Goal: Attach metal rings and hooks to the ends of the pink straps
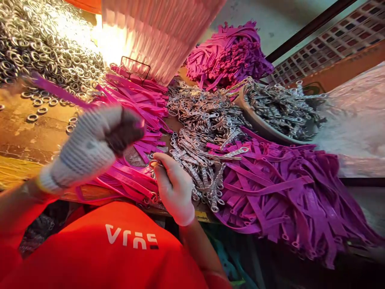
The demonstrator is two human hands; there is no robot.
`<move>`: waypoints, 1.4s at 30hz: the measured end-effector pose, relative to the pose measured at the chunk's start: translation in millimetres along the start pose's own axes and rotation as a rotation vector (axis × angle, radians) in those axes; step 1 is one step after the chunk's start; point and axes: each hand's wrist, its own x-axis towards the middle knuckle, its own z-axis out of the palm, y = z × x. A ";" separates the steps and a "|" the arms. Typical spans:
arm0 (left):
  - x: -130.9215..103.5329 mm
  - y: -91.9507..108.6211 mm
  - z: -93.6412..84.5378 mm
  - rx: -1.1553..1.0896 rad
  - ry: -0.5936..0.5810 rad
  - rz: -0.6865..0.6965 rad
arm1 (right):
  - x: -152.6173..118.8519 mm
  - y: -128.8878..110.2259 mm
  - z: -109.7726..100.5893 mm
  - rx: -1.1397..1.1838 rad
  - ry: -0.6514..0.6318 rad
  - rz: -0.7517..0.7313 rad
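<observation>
My left hand [96,140], in a grey knit glove with dark fingertips, is closed in a fist above the left strap pile. A purple strap [60,93], blurred by motion, trails from it to the upper left; the gripped part is hidden. My right hand [176,186] wears a thin white glove. Its thumb and forefinger pinch a small metal ring [154,163] near the bench's front edge. Pink-lit straps [132,180] with ringed ends lie between and under the hands. Braided metal chain pieces [198,156] with ring ends are heaped just beyond my right hand.
Loose metal rings [36,60] form a large heap at the upper left, beside a bright lamp behind a ribbed translucent sheet [156,36]. Purple straps [270,184] spread over the right bench edge. A tub [258,124] of chain pieces and another strap bundle [231,54] stand behind.
</observation>
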 end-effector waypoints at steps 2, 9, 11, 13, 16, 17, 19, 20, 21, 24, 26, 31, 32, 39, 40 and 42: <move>-11.2 -17.8 12.6 -0.027 -0.071 -0.063 | 2.6 -4.4 2.9 -0.034 -0.058 -0.046; -31.5 -56.5 39.2 -0.373 -0.109 -0.365 | 1.2 -7.4 13.9 -0.308 -0.268 -0.154; -32.4 -57.4 38.9 -0.412 -0.125 -0.376 | 1.6 -9.6 15.1 -0.364 -0.298 -0.135; -32.7 -57.2 37.1 -0.396 -0.158 -0.364 | 2.1 -12.1 15.5 -0.392 -0.323 -0.103; -33.2 -59.5 35.6 -0.178 -0.179 -0.229 | 0.6 -13.3 15.9 -0.452 -0.354 -0.090; -33.1 -61.2 35.7 -0.056 -0.173 -0.153 | -0.7 -12.4 16.4 -0.485 -0.353 -0.104; -31.7 -65.0 36.5 0.186 -0.166 -0.015 | -4.4 -8.7 17.7 -0.570 -0.322 -0.157; -30.3 -66.7 36.9 0.272 -0.171 0.030 | -6.3 -6.1 18.5 -0.616 -0.302 -0.189; -28.7 -68.1 37.1 0.322 -0.190 0.057 | -8.1 -3.4 19.2 -0.657 -0.285 -0.221; -24.1 -71.2 37.6 0.381 -0.303 0.081 | -12.0 3.6 20.9 -0.723 -0.276 -0.279; -24.0 -74.3 39.0 0.492 -0.351 0.064 | -13.1 6.0 21.4 -0.714 -0.302 -0.270; -30.3 -87.8 43.5 0.403 -0.310 0.053 | -10.8 0.3 17.3 -0.601 -0.341 -0.099; -31.2 -89.6 43.4 0.275 -0.290 0.045 | -9.1 -2.8 15.1 -0.564 -0.364 -0.070; -43.1 -95.5 45.1 0.245 -0.110 0.135 | 7.4 -21.0 9.4 -0.617 -0.647 0.172; -45.6 -97.3 46.4 0.286 -0.090 0.153 | 8.0 -21.4 11.1 -0.650 -0.667 0.173; -49.7 -100.5 48.4 0.349 -0.076 0.174 | 7.0 -20.9 14.6 -0.714 -0.710 0.122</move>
